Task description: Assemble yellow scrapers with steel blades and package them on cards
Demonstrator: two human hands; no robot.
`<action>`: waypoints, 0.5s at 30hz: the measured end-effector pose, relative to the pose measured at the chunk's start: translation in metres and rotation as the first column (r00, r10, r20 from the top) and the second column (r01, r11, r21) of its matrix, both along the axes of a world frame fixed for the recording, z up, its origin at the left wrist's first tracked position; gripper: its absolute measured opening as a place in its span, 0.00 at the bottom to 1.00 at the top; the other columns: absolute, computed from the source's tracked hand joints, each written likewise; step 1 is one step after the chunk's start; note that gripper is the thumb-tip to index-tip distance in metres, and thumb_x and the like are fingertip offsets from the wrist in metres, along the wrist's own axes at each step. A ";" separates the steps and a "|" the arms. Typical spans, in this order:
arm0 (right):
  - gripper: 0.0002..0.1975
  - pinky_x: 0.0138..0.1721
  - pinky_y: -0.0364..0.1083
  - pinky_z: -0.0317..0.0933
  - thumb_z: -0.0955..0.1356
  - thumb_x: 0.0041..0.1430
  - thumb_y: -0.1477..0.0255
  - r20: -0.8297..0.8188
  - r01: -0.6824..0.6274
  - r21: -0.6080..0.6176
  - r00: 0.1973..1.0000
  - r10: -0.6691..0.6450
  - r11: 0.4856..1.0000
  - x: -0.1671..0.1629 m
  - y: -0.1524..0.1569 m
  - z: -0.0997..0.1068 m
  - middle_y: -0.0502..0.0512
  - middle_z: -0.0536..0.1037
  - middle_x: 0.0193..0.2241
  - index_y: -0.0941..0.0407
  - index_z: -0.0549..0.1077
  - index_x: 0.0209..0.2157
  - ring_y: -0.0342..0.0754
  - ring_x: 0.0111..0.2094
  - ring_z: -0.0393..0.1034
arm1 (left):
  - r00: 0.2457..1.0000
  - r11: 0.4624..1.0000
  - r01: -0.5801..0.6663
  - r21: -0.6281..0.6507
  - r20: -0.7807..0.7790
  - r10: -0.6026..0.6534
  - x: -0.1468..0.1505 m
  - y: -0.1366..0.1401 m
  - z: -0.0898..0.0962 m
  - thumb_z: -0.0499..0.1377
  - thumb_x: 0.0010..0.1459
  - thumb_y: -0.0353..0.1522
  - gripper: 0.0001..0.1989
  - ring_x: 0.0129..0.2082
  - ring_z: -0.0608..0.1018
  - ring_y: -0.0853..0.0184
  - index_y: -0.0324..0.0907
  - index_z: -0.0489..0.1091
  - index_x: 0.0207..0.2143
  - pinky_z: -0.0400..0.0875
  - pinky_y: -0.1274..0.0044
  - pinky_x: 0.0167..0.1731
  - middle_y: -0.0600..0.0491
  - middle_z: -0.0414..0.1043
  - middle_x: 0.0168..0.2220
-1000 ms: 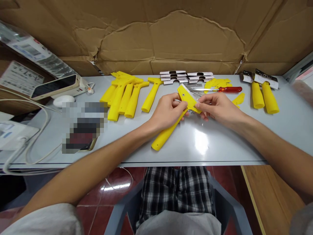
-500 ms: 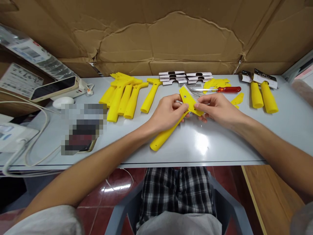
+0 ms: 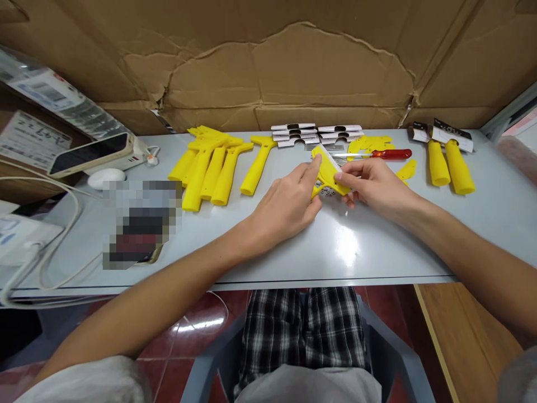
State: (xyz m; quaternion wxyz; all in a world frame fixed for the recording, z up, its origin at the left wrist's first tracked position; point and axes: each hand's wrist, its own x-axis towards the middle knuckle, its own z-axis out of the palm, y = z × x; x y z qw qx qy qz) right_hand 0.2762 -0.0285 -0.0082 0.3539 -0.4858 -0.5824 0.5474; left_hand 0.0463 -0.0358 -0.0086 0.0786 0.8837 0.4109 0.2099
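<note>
My left hand (image 3: 287,204) is closed over the handle of a yellow scraper (image 3: 329,170), hiding most of that handle, with its index finger laid along the head. At the head's lower right corner, my right hand (image 3: 377,182) pinches the edge between thumb and fingers. A pale strip runs along the head's far edge. Small metal nuts or screws (image 3: 327,191) lie on the table just below the head. Behind the hands is a screwdriver (image 3: 392,154) with a red handle, close to several flat yellow plates (image 3: 369,144).
Several yellow scraper handles (image 3: 195,184) lie at the left, one (image 3: 257,168) apart. White card-like pieces (image 3: 296,134) are stacked at the back. Two yellow handles with black-and-white covers (image 3: 459,168) stand at the right. A phone (image 3: 90,154), cables and a cardboard wall (image 3: 319,73) border the table.
My left hand has shifted its grip, turning palm-down over the handle, which showed before and is now covered. My right hand stays at the head's edge.
</note>
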 end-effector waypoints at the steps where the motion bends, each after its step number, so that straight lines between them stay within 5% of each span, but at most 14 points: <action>1: 0.30 0.26 0.39 0.66 0.79 0.58 0.49 0.001 -0.002 0.000 1.000 0.002 1.000 0.000 0.000 0.000 0.56 0.76 0.33 0.65 0.75 0.38 0.35 0.27 0.68 | 0.999 1.000 -0.019 0.009 -0.046 0.020 0.001 -0.002 0.001 0.55 0.69 0.29 0.37 0.50 0.82 0.53 0.37 0.55 0.79 0.76 0.63 0.52 0.36 0.77 0.59; 10: 0.28 0.25 0.37 0.61 0.79 0.60 0.52 0.015 0.001 -0.029 1.000 -0.001 1.000 -0.003 -0.002 0.005 0.56 0.75 0.29 0.65 0.74 0.37 0.34 0.25 0.67 | 0.960 0.995 -0.083 0.060 -0.261 0.096 0.006 -0.008 0.011 0.53 0.71 0.29 0.35 0.46 0.83 0.51 0.33 0.56 0.79 0.77 0.65 0.44 0.33 0.79 0.55; 15: 0.33 0.24 0.38 0.60 0.82 0.53 0.49 0.020 0.015 -0.066 1.000 -0.014 0.998 -0.007 -0.004 0.005 0.56 0.75 0.29 0.65 0.75 0.38 0.36 0.23 0.66 | 0.936 0.993 -0.106 0.055 -0.332 0.118 0.009 -0.012 0.013 0.53 0.70 0.27 0.36 0.46 0.84 0.49 0.31 0.55 0.79 0.77 0.64 0.42 0.32 0.79 0.56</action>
